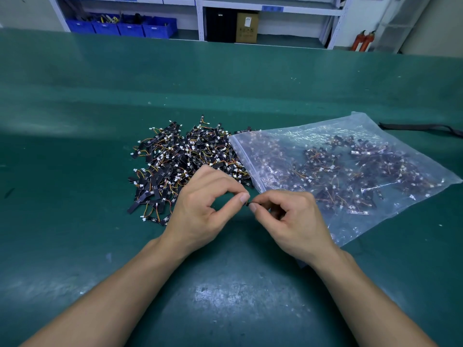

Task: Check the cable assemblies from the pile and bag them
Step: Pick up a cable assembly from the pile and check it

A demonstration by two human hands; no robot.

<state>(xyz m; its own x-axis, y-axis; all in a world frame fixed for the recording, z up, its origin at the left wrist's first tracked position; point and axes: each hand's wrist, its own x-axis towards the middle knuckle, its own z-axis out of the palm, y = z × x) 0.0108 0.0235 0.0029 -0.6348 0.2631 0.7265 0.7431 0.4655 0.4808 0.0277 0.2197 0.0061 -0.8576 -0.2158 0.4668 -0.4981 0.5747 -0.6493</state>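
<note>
The left hand and the right hand meet low over the desk. Each pinches one end of a small dark cable assembly between curled thumb and forefinger, and the fingers hide most of it. The pile of loose assemblies lies at 11 o'clock from the hands, and at 2 o'clock the clear zip bag, part-filled with more, lies flat with its zip edge against the pile. Far off at 12 o'clock, shelving holds blue bins.
</note>
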